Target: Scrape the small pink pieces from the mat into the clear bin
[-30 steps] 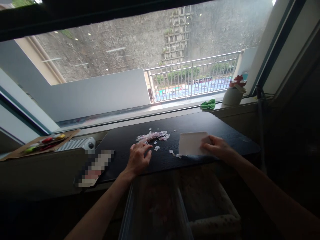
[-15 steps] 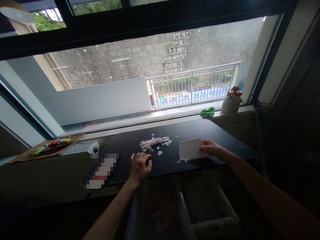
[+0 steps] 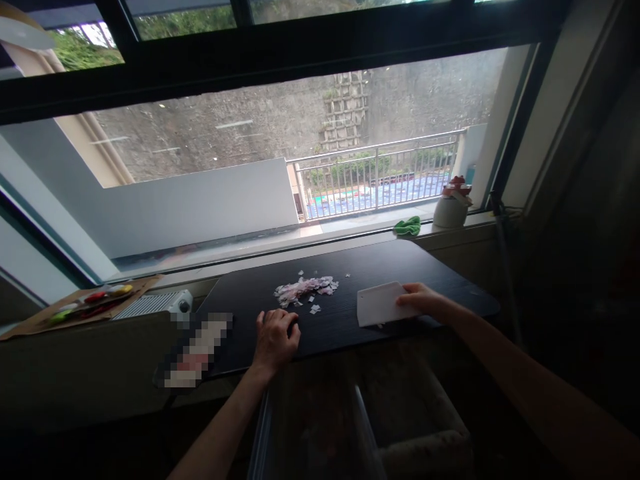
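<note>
A thin white scraper (image 3: 381, 304), a flat rectangular sheet with a small hole at one corner, is gripped at its right end by my right hand (image 3: 420, 300). Its lower edge is at the dark table, with a few paper bits beside that edge. Left of it lies a loose heap of small pale-pink and white paper scraps (image 3: 306, 288), with stray pieces around. My left hand (image 3: 277, 339) rests on the table near the front edge, just below the heap. Its fingers are bent and apart, and I see nothing in them.
The black table (image 3: 380, 263) stands against a window. Below its front edge is a clear plastic bin (image 3: 361, 417) beside a pale-rimmed container (image 3: 425, 443). A green cloth (image 3: 407, 226) and a white jug with a red top (image 3: 450, 210) sit on the sill. At left is a white heater (image 3: 153, 305).
The scraper has tilted slightly and come a little nearer to the front edge, covering most of the bits by its lower edge. My left hand stays in place. The camera view has shifted slightly.
</note>
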`<action>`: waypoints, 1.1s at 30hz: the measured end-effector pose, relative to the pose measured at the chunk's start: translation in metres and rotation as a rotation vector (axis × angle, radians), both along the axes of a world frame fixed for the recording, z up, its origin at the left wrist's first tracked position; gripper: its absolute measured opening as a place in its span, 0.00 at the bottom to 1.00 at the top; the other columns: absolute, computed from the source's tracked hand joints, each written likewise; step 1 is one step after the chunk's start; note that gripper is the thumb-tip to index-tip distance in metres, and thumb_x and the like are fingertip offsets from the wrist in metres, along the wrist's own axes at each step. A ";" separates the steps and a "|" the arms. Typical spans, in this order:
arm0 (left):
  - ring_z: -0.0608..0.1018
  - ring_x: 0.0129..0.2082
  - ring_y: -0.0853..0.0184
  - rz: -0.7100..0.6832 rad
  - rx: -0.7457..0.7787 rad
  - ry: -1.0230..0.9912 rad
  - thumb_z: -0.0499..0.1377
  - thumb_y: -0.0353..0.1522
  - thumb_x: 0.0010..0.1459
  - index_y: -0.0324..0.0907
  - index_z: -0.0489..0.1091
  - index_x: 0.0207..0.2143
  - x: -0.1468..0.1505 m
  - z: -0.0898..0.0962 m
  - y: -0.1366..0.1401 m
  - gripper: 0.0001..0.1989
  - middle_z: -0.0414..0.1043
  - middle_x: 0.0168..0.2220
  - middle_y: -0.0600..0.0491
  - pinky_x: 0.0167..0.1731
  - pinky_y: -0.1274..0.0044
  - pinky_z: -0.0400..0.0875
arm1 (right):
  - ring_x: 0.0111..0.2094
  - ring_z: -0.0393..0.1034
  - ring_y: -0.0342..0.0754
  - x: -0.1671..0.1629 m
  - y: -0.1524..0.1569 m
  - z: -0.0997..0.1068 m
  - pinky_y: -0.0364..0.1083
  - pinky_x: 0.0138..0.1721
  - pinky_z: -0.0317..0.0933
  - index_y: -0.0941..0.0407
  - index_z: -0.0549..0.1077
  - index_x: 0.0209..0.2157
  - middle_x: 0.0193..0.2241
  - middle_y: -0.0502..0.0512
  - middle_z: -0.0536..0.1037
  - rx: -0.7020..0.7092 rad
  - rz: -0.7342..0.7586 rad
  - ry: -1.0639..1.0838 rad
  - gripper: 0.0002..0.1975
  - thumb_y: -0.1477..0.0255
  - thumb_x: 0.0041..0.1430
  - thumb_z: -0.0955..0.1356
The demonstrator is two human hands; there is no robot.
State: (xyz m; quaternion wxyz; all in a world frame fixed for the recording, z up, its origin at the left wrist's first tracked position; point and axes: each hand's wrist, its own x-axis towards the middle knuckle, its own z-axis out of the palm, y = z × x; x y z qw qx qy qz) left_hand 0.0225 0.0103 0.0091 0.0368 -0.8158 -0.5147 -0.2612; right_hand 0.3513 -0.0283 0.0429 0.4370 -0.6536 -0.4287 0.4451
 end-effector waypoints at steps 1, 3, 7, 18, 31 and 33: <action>0.73 0.45 0.57 0.001 0.002 -0.001 0.52 0.31 0.55 0.45 0.73 0.37 0.000 0.000 0.000 0.12 0.74 0.38 0.49 0.57 0.55 0.53 | 0.21 0.70 0.45 0.010 -0.003 0.000 0.41 0.19 0.63 0.59 0.75 0.27 0.19 0.50 0.77 0.017 -0.001 0.020 0.09 0.77 0.37 0.69; 0.73 0.45 0.57 0.004 0.008 -0.003 0.52 0.31 0.55 0.46 0.73 0.37 0.000 0.000 0.000 0.11 0.75 0.37 0.49 0.57 0.55 0.54 | 0.23 0.72 0.46 0.028 -0.008 0.002 0.42 0.24 0.66 0.57 0.75 0.30 0.23 0.51 0.79 0.076 -0.016 0.052 0.11 0.76 0.38 0.71; 0.73 0.44 0.57 0.002 0.023 -0.004 0.52 0.32 0.56 0.47 0.73 0.37 0.000 -0.001 0.001 0.11 0.75 0.37 0.50 0.57 0.55 0.54 | 0.28 0.75 0.48 0.044 -0.007 0.003 0.44 0.31 0.69 0.56 0.75 0.29 0.26 0.51 0.80 0.116 -0.058 0.061 0.12 0.77 0.37 0.73; 0.73 0.45 0.57 0.013 0.008 0.026 0.51 0.32 0.56 0.45 0.74 0.38 0.000 0.001 0.000 0.13 0.75 0.38 0.49 0.57 0.55 0.54 | 0.28 0.74 0.46 0.052 -0.012 -0.005 0.42 0.32 0.68 0.58 0.75 0.31 0.26 0.49 0.80 0.021 0.100 0.060 0.14 0.75 0.36 0.73; 0.73 0.44 0.56 0.016 0.041 0.039 0.52 0.32 0.56 0.43 0.75 0.38 -0.001 -0.004 0.003 0.13 0.75 0.37 0.48 0.56 0.54 0.55 | 0.34 0.76 0.50 0.054 -0.021 -0.007 0.46 0.38 0.69 0.57 0.75 0.35 0.32 0.53 0.81 -0.011 0.191 0.131 0.20 0.72 0.35 0.76; 0.73 0.44 0.56 0.015 0.039 0.036 0.52 0.32 0.56 0.43 0.74 0.38 -0.001 -0.004 0.003 0.13 0.75 0.37 0.49 0.56 0.55 0.55 | 0.33 0.76 0.50 0.053 -0.023 -0.005 0.45 0.37 0.69 0.57 0.75 0.35 0.32 0.53 0.81 -0.002 0.201 0.136 0.20 0.72 0.35 0.76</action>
